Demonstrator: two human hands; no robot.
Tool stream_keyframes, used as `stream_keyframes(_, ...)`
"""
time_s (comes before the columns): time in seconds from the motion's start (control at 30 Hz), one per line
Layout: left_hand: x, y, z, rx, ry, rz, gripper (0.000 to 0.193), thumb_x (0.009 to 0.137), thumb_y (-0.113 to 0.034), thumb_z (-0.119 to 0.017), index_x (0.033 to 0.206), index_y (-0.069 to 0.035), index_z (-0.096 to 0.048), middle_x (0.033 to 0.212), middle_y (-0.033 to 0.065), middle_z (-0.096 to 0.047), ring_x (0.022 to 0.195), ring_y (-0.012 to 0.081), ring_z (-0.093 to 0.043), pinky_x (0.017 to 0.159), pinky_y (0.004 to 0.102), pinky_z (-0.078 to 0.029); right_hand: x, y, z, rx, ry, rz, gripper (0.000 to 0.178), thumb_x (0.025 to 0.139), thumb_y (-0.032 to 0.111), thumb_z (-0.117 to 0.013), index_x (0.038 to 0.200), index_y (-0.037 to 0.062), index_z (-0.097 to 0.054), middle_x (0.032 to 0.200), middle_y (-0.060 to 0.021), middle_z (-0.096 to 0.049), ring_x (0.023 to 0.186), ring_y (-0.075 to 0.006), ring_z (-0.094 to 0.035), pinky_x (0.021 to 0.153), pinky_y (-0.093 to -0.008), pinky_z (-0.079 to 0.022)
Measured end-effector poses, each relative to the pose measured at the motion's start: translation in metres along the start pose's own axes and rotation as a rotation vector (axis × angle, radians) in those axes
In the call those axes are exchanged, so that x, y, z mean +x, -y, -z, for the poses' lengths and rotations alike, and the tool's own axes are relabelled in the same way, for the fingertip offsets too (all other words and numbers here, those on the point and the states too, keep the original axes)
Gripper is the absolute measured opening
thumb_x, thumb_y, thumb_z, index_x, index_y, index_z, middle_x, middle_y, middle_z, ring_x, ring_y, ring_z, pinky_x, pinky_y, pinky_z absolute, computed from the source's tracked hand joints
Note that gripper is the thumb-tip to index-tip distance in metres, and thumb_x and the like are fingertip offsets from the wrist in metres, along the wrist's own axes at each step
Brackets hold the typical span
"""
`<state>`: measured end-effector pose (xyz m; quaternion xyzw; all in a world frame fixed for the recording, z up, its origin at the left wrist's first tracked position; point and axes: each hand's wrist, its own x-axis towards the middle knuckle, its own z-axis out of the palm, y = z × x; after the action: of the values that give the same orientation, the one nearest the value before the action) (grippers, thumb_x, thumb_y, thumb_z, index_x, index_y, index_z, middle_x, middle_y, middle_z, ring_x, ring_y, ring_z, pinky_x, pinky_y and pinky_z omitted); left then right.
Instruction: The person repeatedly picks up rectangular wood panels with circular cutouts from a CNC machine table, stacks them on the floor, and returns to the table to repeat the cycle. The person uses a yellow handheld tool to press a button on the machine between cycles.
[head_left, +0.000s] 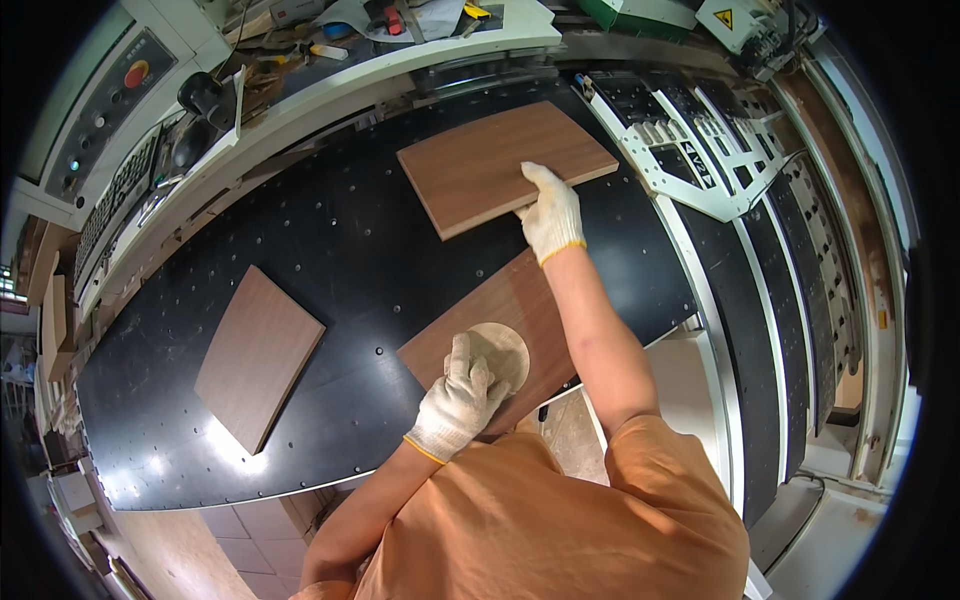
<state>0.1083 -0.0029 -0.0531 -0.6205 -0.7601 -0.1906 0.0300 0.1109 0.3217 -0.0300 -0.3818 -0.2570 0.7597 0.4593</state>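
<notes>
Head view: the two gloved hands are apart, each busy with something different. The right hand (552, 212) is clamped on the near edge of the far wood-grain board (485, 165), thumb on the top face and the other fingers curled toward the underside. That board lies toward the far side of the dotted black bench (340, 285). The left hand (456, 402) touches a round beige disc (507, 352) with bent fingers; whether it grips the disc or only rests there, I cannot tell. The disc is over the near wood-grain board (438, 342), which sits at the bench's front edge, partly covered by the right forearm. Well apart on the left, the third wood-grain board (258, 355) lies flat. Beyond the bench's left rear edge are a keyboard (118, 205) and a control panel with a red knob (137, 73).
</notes>
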Motion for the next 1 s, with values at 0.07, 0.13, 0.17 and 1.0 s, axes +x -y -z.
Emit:
stream_keyframes(0.07,-0.005,0.004,-0.012,0.010,-0.049,-0.061,0.048,0.096,-0.044,-0.086,0.122,-0.008,-0.068,0.151,0.0393,-0.063,0.062,0.0311,-0.075,0.052,0.0354,-0.063,0.032,0.006,0.003,-0.029,-0.056,-0.003,0.060,0.094,0.013,-0.088,0.144,-0.0050,-0.063,0.146,-0.0178,-0.064,0.136,-0.0359,-0.062,0.119,-0.0678,-0.046)
stream_keyframes(0.13,-0.004,0.014,-0.015,0.016,-0.051,-0.078,0.047,0.096,-0.043,-0.086,0.121,-0.008,-0.068,0.152,0.0393,-0.063,0.060,0.0300,-0.075,0.052,0.0353,-0.063,0.048,0.027,0.008,-0.180,-0.051,-0.046,0.059,0.097,0.025,-0.088,0.140,-0.0077,-0.063,0.130,-0.0196,-0.072,0.115,-0.0345,-0.074,0.098,-0.0527,-0.063)
stream_keyframes(0.17,-0.003,0.017,-0.014,0.011,-0.040,-0.064,0.046,0.096,-0.042,-0.086,0.121,-0.007,-0.069,0.151,0.0391,-0.063,0.061,0.0297,-0.076,0.052,0.0354,-0.063,0.050,0.042,0.012,-0.252,0.007,-0.099,0.060,0.098,0.029,-0.088,0.139,-0.0079,-0.063,0.125,-0.0189,-0.073,0.108,-0.0335,-0.076,0.091,-0.0482,-0.065)
stream_keyframes(1.0,0.018,0.068,0.059,-1.036,-0.123,0.959,0.031,0.109,-0.019,-0.071,0.103,0.010,-0.082,0.104,0.0149,-0.084,0.095,0.0229,-0.077,0.092,0.0339,-0.060,0.210,0.034,0.055,-1.964,-0.112,0.900,0.098,0.093,0.086,-0.068,0.166,0.0217,-0.057,0.178,-0.0220,-0.044,0.156,-0.0599,-0.046,0.131,-0.0626,-0.038)
